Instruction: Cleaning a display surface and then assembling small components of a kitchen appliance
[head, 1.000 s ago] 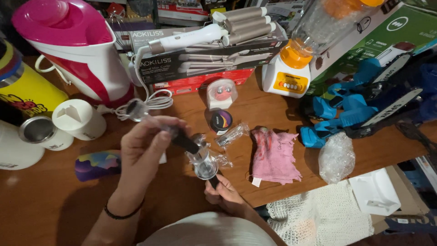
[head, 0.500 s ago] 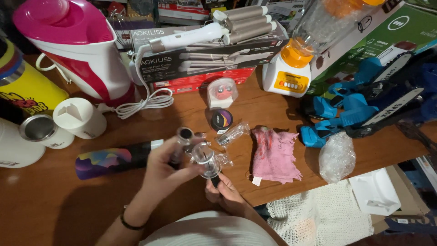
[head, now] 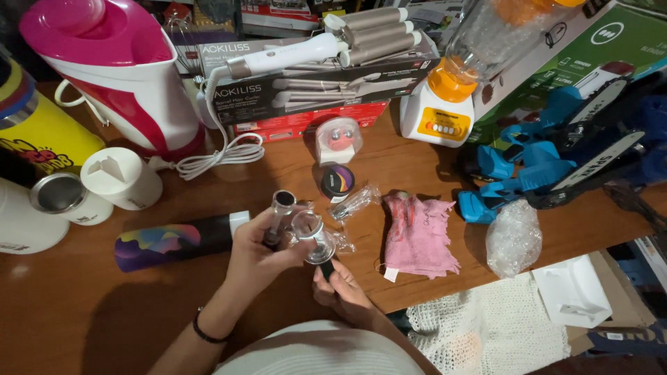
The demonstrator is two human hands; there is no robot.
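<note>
From the left I count one pink kettle (head: 118, 76), two white cups (head: 121, 177) and one dark tube (head: 177, 241) lying on the table (head: 62, 312). My left hand (head: 258, 253) grips a small metal cylinder (head: 281, 208); my right hand (head: 345, 292) pinches a clear wrapped piece (head: 313, 236) above the table edge. One pink cloth (head: 419, 232) lies just right.

Bright plastics on a brown wooden counter (head: 83, 312).

The kettle (head: 118, 76) is hot pink and white with a red swoosh; the tube (head: 174, 242) is black with a rainbow swirl of purple, orange, yellow and teal. The cloth (head: 419, 235) is pale pink, the blender base (head: 438, 111) white and orange, the saws (head: 535, 167) bright blue and black, the mug (head: 35, 132) yellow, the wristband (head: 203, 332) black.
</note>
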